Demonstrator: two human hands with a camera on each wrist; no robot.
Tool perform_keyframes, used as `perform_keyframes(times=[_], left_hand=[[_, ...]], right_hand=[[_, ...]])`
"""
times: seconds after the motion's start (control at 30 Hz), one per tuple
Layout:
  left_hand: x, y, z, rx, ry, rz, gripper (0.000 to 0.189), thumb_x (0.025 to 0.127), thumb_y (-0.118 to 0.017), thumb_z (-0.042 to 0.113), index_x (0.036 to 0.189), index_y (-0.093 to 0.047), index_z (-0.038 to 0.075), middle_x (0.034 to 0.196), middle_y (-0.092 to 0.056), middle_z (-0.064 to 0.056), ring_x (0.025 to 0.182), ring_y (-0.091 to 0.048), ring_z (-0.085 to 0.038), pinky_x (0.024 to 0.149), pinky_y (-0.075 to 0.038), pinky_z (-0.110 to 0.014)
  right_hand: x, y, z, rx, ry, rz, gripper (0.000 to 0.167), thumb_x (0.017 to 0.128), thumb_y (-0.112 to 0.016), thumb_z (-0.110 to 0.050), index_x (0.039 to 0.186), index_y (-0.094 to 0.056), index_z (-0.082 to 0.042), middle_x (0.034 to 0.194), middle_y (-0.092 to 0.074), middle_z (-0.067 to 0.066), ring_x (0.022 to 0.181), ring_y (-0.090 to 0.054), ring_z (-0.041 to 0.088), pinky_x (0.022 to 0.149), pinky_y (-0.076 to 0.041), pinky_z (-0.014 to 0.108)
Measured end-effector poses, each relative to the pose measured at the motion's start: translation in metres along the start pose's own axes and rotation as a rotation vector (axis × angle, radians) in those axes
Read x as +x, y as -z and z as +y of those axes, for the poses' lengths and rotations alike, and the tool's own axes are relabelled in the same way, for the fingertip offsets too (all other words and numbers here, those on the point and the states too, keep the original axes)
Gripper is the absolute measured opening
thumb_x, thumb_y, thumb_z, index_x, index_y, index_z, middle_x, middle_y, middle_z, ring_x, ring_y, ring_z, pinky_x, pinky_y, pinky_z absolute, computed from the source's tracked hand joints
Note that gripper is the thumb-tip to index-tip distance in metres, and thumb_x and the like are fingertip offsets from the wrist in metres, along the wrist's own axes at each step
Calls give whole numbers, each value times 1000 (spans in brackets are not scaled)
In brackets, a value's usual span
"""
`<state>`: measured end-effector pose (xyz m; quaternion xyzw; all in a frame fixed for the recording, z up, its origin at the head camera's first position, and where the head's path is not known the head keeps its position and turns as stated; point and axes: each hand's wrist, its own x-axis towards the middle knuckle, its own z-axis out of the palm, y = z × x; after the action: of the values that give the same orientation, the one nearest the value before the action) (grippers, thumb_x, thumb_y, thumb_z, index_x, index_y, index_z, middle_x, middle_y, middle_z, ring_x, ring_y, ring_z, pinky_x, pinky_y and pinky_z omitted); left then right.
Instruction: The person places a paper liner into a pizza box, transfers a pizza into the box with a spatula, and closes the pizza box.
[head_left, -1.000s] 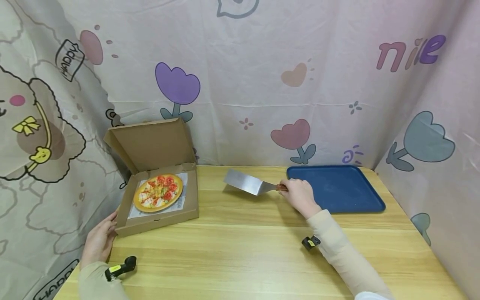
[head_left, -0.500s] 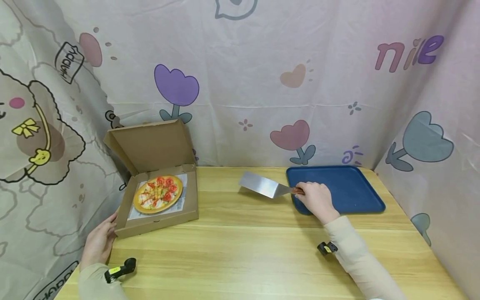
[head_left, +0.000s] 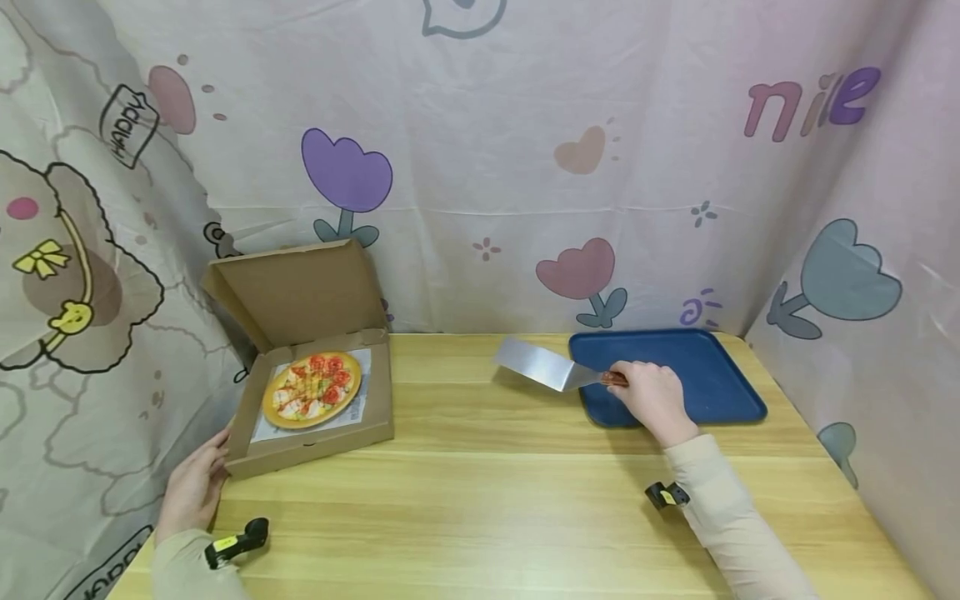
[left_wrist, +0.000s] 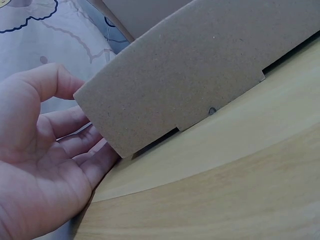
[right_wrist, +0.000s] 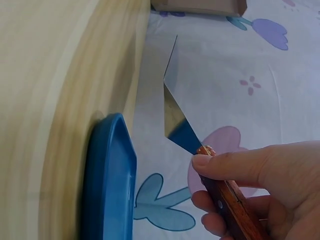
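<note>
My right hand [head_left: 654, 402] grips the wooden handle [right_wrist: 235, 207] of a metal spatula [head_left: 537, 362]. Its flat blade points left, held above the table, with the handle end over the near-left part of a blue tray [head_left: 690, 379]. At the left, an open cardboard pizza box [head_left: 341, 440] has its lid raised. Inside lies a round pizza [head_left: 312, 389] with red and white toppings, on printed paper [head_left: 363, 398]. My left hand [head_left: 192, 487] rests against the box's near left corner; in the left wrist view its loosely bent fingers [left_wrist: 62, 122] touch the side wall.
A wooden table [head_left: 480, 517] bears everything. Behind it and at both sides hangs a patterned cloth [head_left: 465, 167], close to the raised lid and the tray's back edge. Each wrist wears a small black camera [head_left: 238, 542].
My right hand has carried the spatula to the right, from the table's middle to over the tray's left edge. My left hand, the box and the pizza stay in place.
</note>
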<state>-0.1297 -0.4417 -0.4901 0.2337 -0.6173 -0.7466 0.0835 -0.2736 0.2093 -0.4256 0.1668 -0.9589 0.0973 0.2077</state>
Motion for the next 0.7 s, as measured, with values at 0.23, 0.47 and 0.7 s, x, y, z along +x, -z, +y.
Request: perform_keyframes(times=[0.23, 0.47, 0.7], left_hand=[[3, 0, 0, 4, 16, 7, 55, 103, -47, 27, 152, -24, 27, 155, -23, 22, 140, -20, 3, 124, -3, -25], [5, 0, -1, -16, 6, -6, 53, 102, -48, 26, 151, -26, 28, 157, -22, 21, 135, -28, 6, 124, -7, -23], [4, 1, 0, -30, -1, -24, 55, 102, -49, 26, 151, -25, 28, 157, -22, 20, 118, -41, 16, 123, -8, -22]], right_hand=[[-1, 6, 8, -11, -18, 5, 20, 77, -82, -22, 91, -73, -11, 80, -73, 10, 59, -62, 26, 49, -43, 36], [-3, 14, 21, -2, -63, -43, 17, 79, -81, -22, 90, -73, -11, 81, -74, 9, 60, -61, 24, 50, -40, 34], [-3, 28, 35, 17, -138, -123, 19, 82, -77, -23, 95, -73, -9, 86, -73, 13, 62, -59, 24, 49, -39, 32]])
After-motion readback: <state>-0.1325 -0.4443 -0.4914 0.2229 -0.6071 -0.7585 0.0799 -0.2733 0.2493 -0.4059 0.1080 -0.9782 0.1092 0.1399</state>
